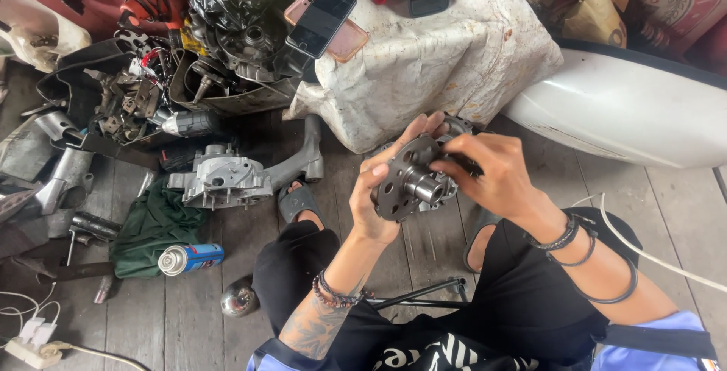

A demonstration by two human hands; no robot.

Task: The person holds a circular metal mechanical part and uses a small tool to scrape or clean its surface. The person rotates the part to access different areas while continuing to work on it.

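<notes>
Both hands are on one part, held in the air above the person's lap. The left hand cups the rim of a round perforated metal hub assembly from behind; the right hand pinches its far edge, fingers curled tight. The central shaft points toward the viewer. The part is out of any housing and, by my judgement, under inspection or mid-assembly; nothing shows it refitted. On the wooden floor beyond lie a blue spray can, a green cloth and an engine casing. Farthest, two phones rest on a white covered bundle.
</notes>
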